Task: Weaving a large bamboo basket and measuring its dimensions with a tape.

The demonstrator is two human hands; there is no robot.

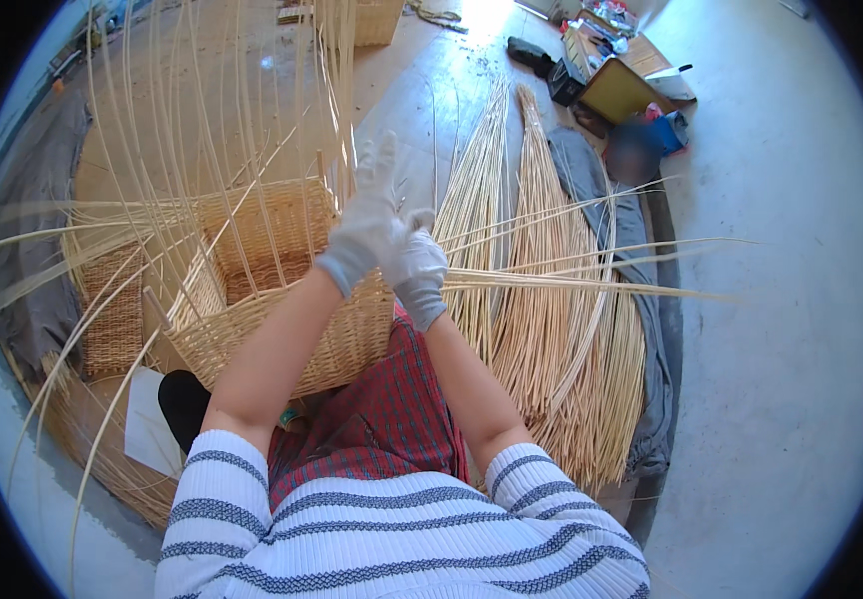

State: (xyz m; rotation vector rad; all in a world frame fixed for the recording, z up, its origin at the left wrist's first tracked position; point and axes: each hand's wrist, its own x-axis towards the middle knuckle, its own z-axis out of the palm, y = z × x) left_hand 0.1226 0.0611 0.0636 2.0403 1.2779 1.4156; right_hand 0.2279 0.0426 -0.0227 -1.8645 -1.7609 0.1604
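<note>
Basket of pale rectangular wickerwork [353, 335] at left edge of red plaid cloth [376, 419], long axis sideways, below-left of nearer white-gloved left hand [366, 215], fingers extended free; white-gloved right hand [417, 266] touches it, grip unclear.

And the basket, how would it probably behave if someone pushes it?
The basket looks hollow and thin-walled, so it is probably light for its size. Its close weave suggests walls that give slightly but hold shape. The long canes rising from it would likely sway.
</note>
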